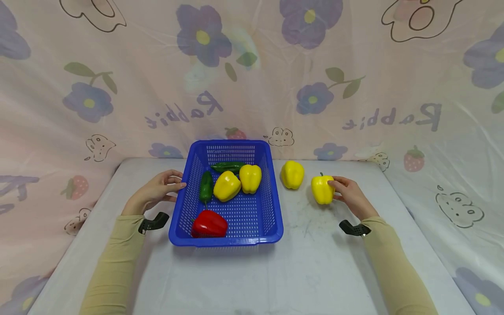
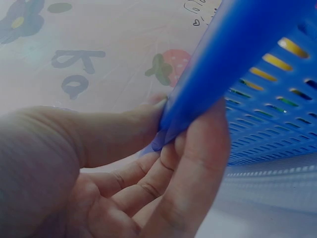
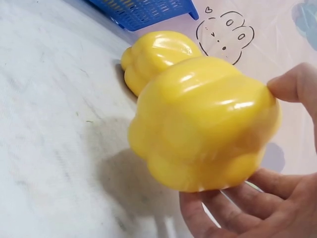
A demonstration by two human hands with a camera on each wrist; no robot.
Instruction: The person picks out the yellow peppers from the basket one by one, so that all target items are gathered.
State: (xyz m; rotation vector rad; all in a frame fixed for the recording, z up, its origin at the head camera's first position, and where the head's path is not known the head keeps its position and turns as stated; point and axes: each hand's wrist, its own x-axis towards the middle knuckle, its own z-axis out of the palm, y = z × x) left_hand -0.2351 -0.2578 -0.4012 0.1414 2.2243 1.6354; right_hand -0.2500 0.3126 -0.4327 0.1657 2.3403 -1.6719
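Note:
My left hand (image 1: 159, 189) pinches the left rim of a blue plastic basket (image 1: 226, 241), its thumb on one side and fingers on the other in the left wrist view. A yellow bell pepper (image 1: 322, 190) is in my right hand (image 1: 353, 196), gripped between thumb and fingers with its stem upward. In the right wrist view that held pepper (image 3: 205, 124) overlaps a second yellow bell pepper (image 3: 161, 54), which lies on the table right of the basket. Inside the basket are two yellow bell peppers (image 1: 227, 186), a red bell pepper (image 1: 210, 224) and two slim green peppers (image 1: 206, 187).
The white-covered table (image 1: 307, 271) carries the basket and the loose pepper. Behind it hangs a patterned curtain (image 1: 256, 96) with flowers and rabbits, close along the table's back edge. A black wrist mount (image 1: 154, 223) sticks out from each sleeve.

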